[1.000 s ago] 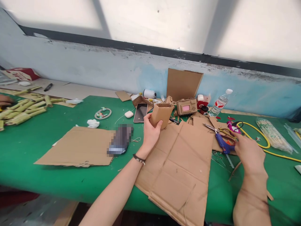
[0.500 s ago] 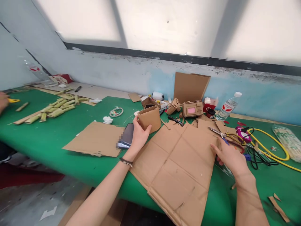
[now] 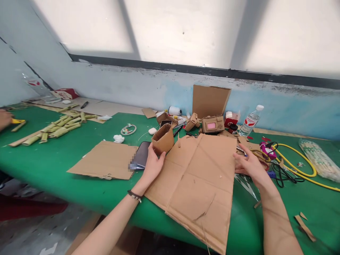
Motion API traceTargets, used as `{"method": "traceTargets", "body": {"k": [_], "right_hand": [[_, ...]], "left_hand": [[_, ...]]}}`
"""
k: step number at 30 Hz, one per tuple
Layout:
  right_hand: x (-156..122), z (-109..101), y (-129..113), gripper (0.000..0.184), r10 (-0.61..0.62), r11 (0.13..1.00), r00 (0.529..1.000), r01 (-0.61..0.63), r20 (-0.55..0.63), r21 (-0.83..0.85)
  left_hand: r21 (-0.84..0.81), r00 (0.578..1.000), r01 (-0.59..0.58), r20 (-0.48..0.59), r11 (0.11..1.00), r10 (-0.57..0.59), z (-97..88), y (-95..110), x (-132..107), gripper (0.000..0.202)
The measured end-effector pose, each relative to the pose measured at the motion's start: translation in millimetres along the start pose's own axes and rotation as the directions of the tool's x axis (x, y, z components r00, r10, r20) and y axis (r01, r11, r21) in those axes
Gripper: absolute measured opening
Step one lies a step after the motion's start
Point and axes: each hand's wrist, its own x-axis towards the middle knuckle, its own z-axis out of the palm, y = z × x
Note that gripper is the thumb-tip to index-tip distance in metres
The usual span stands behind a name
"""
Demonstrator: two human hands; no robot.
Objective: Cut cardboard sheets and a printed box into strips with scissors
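My left hand (image 3: 154,164) is closed on a small cardboard box (image 3: 165,142), tilted so its open upper end shows. That hand is beside a dark phone (image 3: 142,155) and over the left part of a large creased cardboard sheet (image 3: 204,177). The sheet overhangs the table's front edge. At the sheet's right edge, my right hand (image 3: 249,164) pinches the cardboard; some of its fingertips are hidden. Close by that hand lie scissors (image 3: 241,150) and a clear set square (image 3: 247,187).
A smaller cardboard piece (image 3: 103,161) lies left on the green table. Behind are a cardboard camera model (image 3: 212,124) and a water bottle (image 3: 251,121). A yellow cable (image 3: 300,172) curls at right. Another person's hand (image 3: 4,119) is at far left near split green stalks (image 3: 60,127).
The small box has tipped, bringing its opening into view. My right hand has moved left with the sheet's right edge, uncovering more of the set square. The whole view has shifted slightly.
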Motion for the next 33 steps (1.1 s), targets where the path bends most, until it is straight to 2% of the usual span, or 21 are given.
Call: {"method": "traceTargets", "body": {"k": [3,6,8,9,11,13,15,16,17,18,19,20,21,23,25,26,27,28,31,32,33], "right_hand": [[-5.4,8.5,-2.9,0.128,0.022,1.0,0.993,-0.024,0.115,0.012],[-4.4,2.1,-7.9,0.124,-0.041,0.999,0.994,0.039,0.099,0.028],[-0.2,-10.0,-11.9,0.118,-0.123,0.992,0.992,0.123,-0.014,0.023],[2.6,-17.6,-13.6,0.113,-0.168,0.985,0.979,0.171,-0.111,0.019],[8.4,-34.3,-16.1,0.1,-0.224,0.97,0.917,0.243,-0.33,0.017],[13.8,-51.1,-16.6,0.087,-0.235,0.956,0.839,0.289,-0.49,0.038],[18.2,-65.8,-15.5,0.078,-0.208,0.941,0.781,0.324,-0.589,0.098],[20.1,-71.8,-14.5,0.077,-0.197,0.935,0.758,0.336,-0.622,0.114],[21.9,-76.7,-13.4,0.076,-0.185,0.929,0.736,0.346,-0.651,0.128],[23.7,-80.5,-12.2,0.074,-0.176,0.925,0.717,0.355,-0.675,0.136],[25.4,-83.0,-11.0,0.073,-0.173,0.921,0.701,0.364,-0.692,0.137],[27.1,-84.4,-9.7,0.071,-0.171,0.917,0.688,0.372,-0.706,0.141],[28.9,-84.6,-8.4,0.07,-0.171,0.913,0.678,0.381,-0.715,0.144],[32.6,-81.5,-5.7,0.07,-0.178,0.904,0.672,0.399,-0.719,0.15],[36.0,-74.7,-3.0,0.075,-0.196,0.897,0.68,0.415,-0.706,0.151],[37.3,-70.3,-1.9,0.079,-0.208,0.896,0.688,0.42,-0.695,0.147],[37.9,-65.6,-1.1,0.081,-0.224,0.896,0.7,0.421,-0.679,0.139],[37.8,-60.8,-0.7,0.082,-0.24,0.899,0.716,0.419,-0.656,0.129],[32.4,-49.4,-1.9,0.073,-0.285,0.912,0.758,0.404,-0.586,0.078],[29.1,-47.5,-2.8,0.07,-0.31,0.923,0.765,0.384,-0.565,0.014],[25.5,-47.0,-3.6,0.071,-0.337,0.931,0.767,0.356,-0.545,-0.075]], "left_hand": [[-0.032,0.999,0.033,0.022,0.999,-0.032,1.6,-2.3,-0.5,0.085],[-0.056,0.997,0.074,0.042,0.996,-0.072,2.7,-3.7,1.8,0.09],[-0.059,0.994,0.095,0.052,0.994,-0.092,0.7,-0.9,2.5,0.095],[-0.047,0.995,0.091,0.047,0.995,-0.089,-1.5,2.9,1.7,0.097],[0.007,0.999,0.036,0.002,0.999,-0.036,-7.9,17.1,-3.9,0.097],[0.071,0.99,-0.097,-0.095,0.993,0.104,-14.4,38.9,-14.8,0.088],[-0.044,0.97,-0.204,-0.141,0.978,0.197,-17.2,63.1,-28.8,0.069],[-0.146,0.975,-0.208,-0.112,0.967,0.193,-16.6,74.0,-35.7,0.06],[-0.244,0.987,-0.158,-0.05,0.957,0.15,-14.6,83.2,-41.9,0.053],[-0.334,0.996,-0.058,0.05,0.941,0.079,-11.3,90.4,-47.2,0.051],[-0.411,0.983,0.073,0.183,0.909,0.003,-7.1,95.7,-51.4,0.056],[-0.466,0.941,0.217,0.334,0.858,-0.056,-2.2,99.5,-54.7,0.064],[-0.498,0.871,0.353,0.484,0.793,-0.084,3.0,102.5,-57.3,0.074],[-0.495,0.691,0.553,0.722,0.67,-0.038,13.7,108.8,-61.3,0.09],[-0.459,0.538,0.638,0.84,0.618,0.069,24.3,117.5,-65.2,0.102],[-0.431,0.472,0.659,0.875,0.617,0.107,29.5,122.8,-67.2,0.107],[-0.395,0.426,0.669,0.898,0.63,0.112,34.6,128.2,-69.3,0.104],[-0.366,0.423,0.672,0.903,0.644,0.072,39.4,133.4,-71.0,0.095],[-0.341,0.552,0.688,0.819,0.64,-0.157,50.6,144.9,-71.7,0.063],[-0.356,0.585,0.698,0.783,0.621,-0.209,52.6,147.0,-69.4,0.058],[-0.373,0.6,0.707,0.766,0.601,-0.23,53.6,148.1,-65.8,0.057]]}}
